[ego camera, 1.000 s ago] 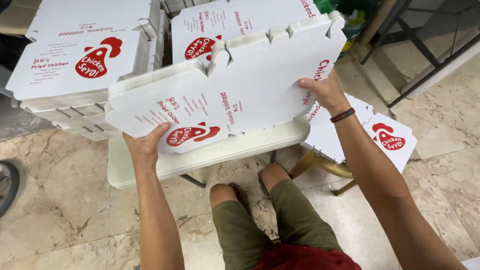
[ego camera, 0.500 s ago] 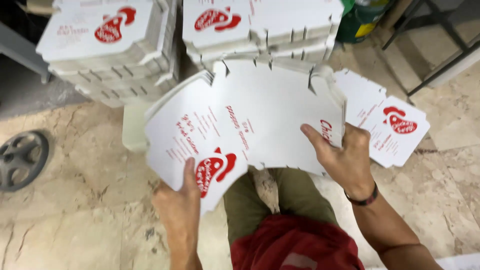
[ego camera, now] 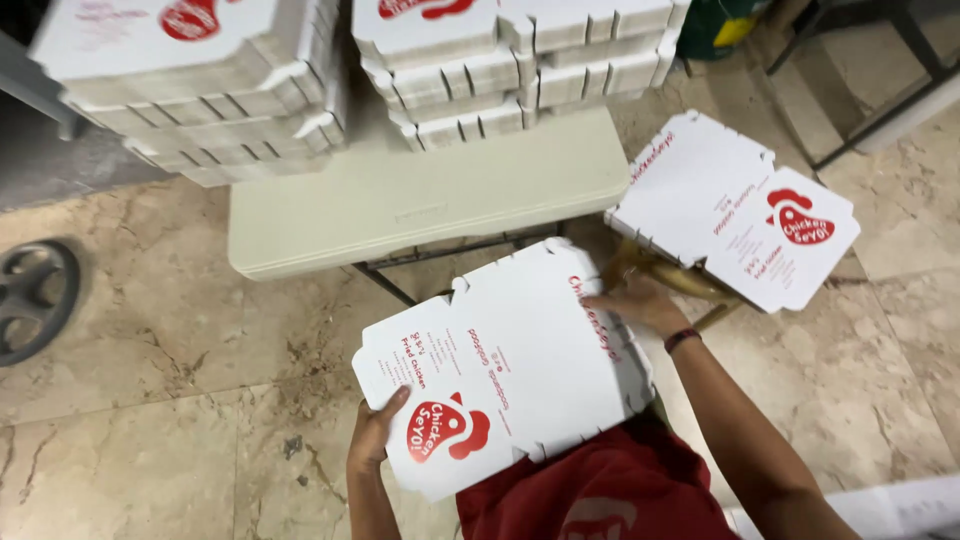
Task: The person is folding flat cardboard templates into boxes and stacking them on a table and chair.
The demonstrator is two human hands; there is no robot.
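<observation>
- While both hands grasp it, the flat white box blank (ego camera: 505, 370) lies over the person's lap, printed side up, a red emblem near its lower left edge.
- Left hand (ego camera: 375, 440): its grip is closed on the blank's lower left edge, thumb on top, fingers hidden beneath.
- Right hand (ego camera: 640, 303): fingers lie flat along the blank's upper right edge; a dark wristband sits on the wrist. Whether the fingers curl under cannot be told.
- Just beyond the blank stands a pale tabletop (ego camera: 430, 205), carrying two piles of folded white boxes, one left (ego camera: 200, 90), one right (ego camera: 520, 70).
- To the right, a stack of unfolded blanks (ego camera: 735, 210) rests on a wooden stool, near the right hand.
- A dark wheel (ego camera: 30, 300) lies on the marble floor at far left.
</observation>
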